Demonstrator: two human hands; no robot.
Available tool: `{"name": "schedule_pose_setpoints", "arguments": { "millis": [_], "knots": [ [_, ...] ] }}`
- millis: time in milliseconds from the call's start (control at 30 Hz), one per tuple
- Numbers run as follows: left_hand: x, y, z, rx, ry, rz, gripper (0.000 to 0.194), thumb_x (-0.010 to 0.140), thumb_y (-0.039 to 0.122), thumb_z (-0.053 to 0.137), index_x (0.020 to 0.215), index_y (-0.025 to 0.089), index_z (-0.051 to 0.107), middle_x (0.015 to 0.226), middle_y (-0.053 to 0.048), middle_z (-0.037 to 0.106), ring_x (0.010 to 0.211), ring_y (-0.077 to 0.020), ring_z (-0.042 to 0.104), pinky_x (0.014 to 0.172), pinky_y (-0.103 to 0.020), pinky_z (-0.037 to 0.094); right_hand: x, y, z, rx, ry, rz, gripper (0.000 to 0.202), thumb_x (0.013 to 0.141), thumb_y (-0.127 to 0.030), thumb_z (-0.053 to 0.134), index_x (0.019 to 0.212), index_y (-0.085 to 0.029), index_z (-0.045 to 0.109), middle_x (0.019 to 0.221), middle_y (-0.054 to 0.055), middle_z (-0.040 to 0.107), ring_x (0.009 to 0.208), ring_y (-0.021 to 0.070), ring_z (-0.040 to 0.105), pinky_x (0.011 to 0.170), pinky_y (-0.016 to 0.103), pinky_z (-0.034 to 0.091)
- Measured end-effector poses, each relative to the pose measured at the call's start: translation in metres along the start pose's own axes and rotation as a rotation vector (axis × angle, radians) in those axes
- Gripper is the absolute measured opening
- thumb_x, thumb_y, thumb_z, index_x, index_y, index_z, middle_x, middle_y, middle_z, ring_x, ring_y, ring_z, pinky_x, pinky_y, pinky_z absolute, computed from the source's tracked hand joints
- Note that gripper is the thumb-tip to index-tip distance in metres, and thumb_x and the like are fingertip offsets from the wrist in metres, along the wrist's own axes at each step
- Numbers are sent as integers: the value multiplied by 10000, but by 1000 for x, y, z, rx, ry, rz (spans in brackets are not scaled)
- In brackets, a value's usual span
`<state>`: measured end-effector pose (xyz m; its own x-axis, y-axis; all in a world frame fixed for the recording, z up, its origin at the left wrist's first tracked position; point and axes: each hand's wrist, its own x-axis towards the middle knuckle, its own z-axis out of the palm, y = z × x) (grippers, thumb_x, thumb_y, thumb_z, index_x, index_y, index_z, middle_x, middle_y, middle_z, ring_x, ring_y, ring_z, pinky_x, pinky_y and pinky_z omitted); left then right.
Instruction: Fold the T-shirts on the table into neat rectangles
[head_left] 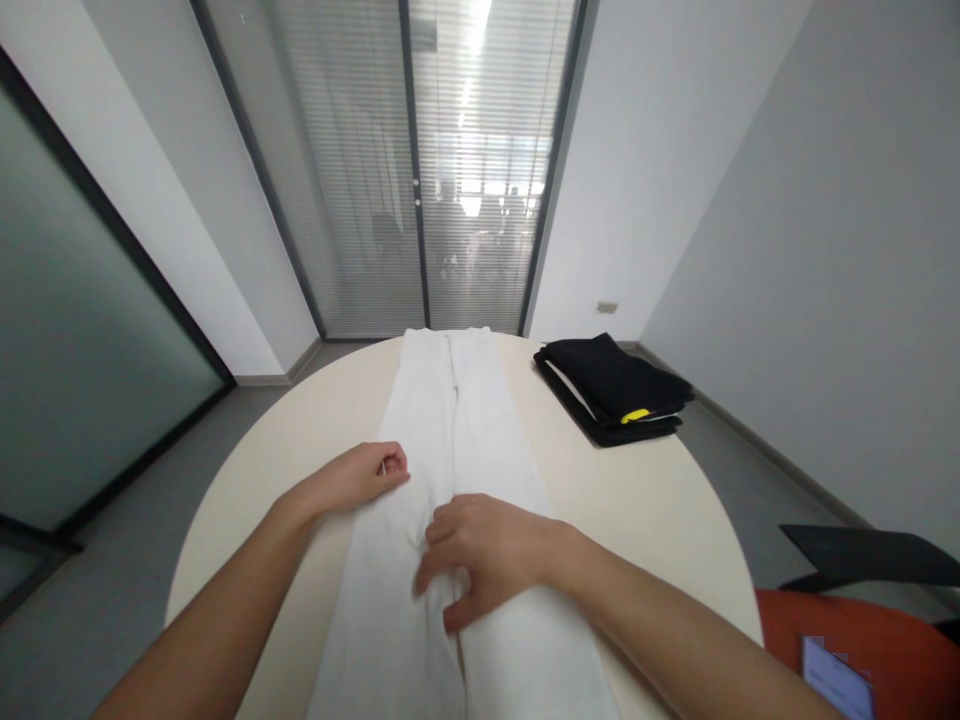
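Observation:
A pair of white trousers (pixel 491 440) lies lengthwise on a round cream table (pixel 645 520), its two legs side by side with a seam-like gap running between them. My left hand (pixel 371 475) is at the left edge of the cloth, fingers curled closed; what is inside them, if anything, is hidden. Over the middle gap, nearer to me, my right hand (pixel 484 555) touches the white cloth with bent fingers, thumb apart from them. Small wrinkles show in the fabric beside its fingertips.
A stack of folded black clothes (pixel 611 385) with a yellow patch sits at the table's far right. An orange-red chair (pixel 900 650) with a dark back stands at right, a phone (pixel 836 675) on its seat. Glass panels with blinds (pixel 480 180) are beyond.

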<state>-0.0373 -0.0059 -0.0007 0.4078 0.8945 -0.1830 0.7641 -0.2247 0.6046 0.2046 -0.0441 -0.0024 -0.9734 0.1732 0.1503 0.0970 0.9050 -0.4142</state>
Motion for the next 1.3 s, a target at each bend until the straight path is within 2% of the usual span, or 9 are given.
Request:
{"name": "schedule_pose_setpoints", "arguments": {
  "millis": [133,300,400,633,867,967,1100,1233,1300],
  "knots": [
    [4,-15,-1,53,106,-34,317,869,483,507,857,183,609,762,-8,617,697,-160,547,621,-258,375,4,-8,8,23,30,-56,239,873,-435,668,914,-212,747,794,10,650,810,153,565,730,266,401],
    [4,-22,-2,229,208,-207,252,850,451,548,913,211,594,808,-15,661,698,-173,585,612,-264,353,2,-12,1,207,-186,67,190,729,-340,805,856,-213,742,790,-32,617,781,116,572,676,214,400],
    [6,-27,-2,269,269,-311,243,846,443,571,910,211,603,856,-39,690,744,-191,614,634,-273,365,0,-13,-5,299,-275,155,220,714,-350,817,881,-222,750,739,-57,574,704,87,548,653,198,390],
    [12,-33,3,294,242,-337,230,900,367,499,837,201,646,924,-91,718,848,-231,646,713,-303,392,0,-23,-6,407,-374,193,264,698,-436,830,889,-261,779,744,-54,625,708,94,581,677,198,414],
    [6,-28,1,303,266,-326,217,900,394,494,887,208,604,895,-71,706,810,-219,638,672,-292,376,-8,-13,-16,504,-314,256,299,777,-482,767,935,-229,792,720,-54,611,642,70,545,613,185,394],
    [3,-35,-5,231,226,-233,213,871,405,520,942,218,592,846,-29,692,741,-186,619,635,-272,365,-24,6,-33,388,-197,404,274,785,-441,763,945,-219,780,726,-37,624,646,90,543,594,200,379],
    [-1,-45,-17,127,160,-175,227,836,411,510,930,214,573,698,3,659,641,-173,596,596,-262,368,-59,36,-60,39,46,764,226,799,-251,684,1018,-213,723,857,14,694,715,134,589,640,231,386],
    [-5,-46,-21,-51,22,-225,313,809,506,512,909,211,538,659,2,685,528,-169,596,546,-264,395,-88,58,-74,-32,59,1063,291,817,-396,667,1005,-176,695,936,80,721,771,192,636,637,260,406],
    [-5,-44,-20,-68,-22,-265,356,812,554,499,855,204,546,666,-20,703,506,-170,599,537,-270,408,-92,65,-74,-27,36,1143,342,839,-481,632,937,-162,706,915,103,728,779,212,648,628,273,406]
  ]
}}
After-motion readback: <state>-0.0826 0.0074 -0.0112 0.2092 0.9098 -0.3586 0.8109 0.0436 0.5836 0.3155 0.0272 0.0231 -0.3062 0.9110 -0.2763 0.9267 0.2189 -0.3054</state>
